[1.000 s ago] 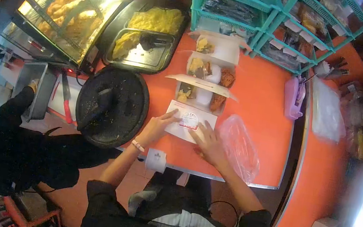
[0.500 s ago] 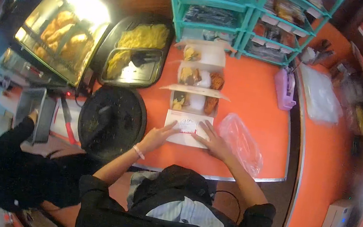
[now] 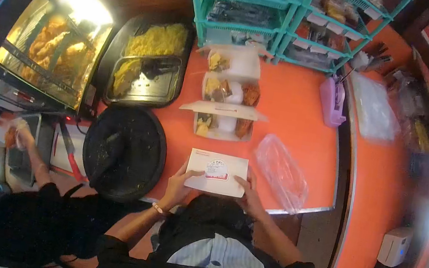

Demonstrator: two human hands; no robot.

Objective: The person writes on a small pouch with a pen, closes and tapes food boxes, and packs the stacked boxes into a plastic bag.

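Closed box: has shifted from just below the open boxes toward the lower middle of the frame; the white closed box (image 3: 215,184) now sits apart from them near the counter's front edge, its round sticker (image 3: 217,169) up. Whether it is lifted cannot be told.
Left hand: the left hand (image 3: 178,184) pinches the box's left side, thumb over the top; its other fingers are partly hidden.
Right hand: the right hand (image 3: 251,195) pinches the right side likewise, thumb on top, fingers partly hidden.
Open boxes: three in a column at upper centre, the nearest open box (image 3: 223,127) holding yellow, white and brown food.
Plastic bag: the clear plastic bag (image 3: 281,174) lies right of the closed box.
Black dish: the round black dish (image 3: 123,151) stands left of centre, a red-handled knife (image 3: 70,143) beside it.
Co-worker: at far left, another person's hand (image 3: 25,136) holds a brown piece (image 3: 10,137) above a metal pan (image 3: 45,145).
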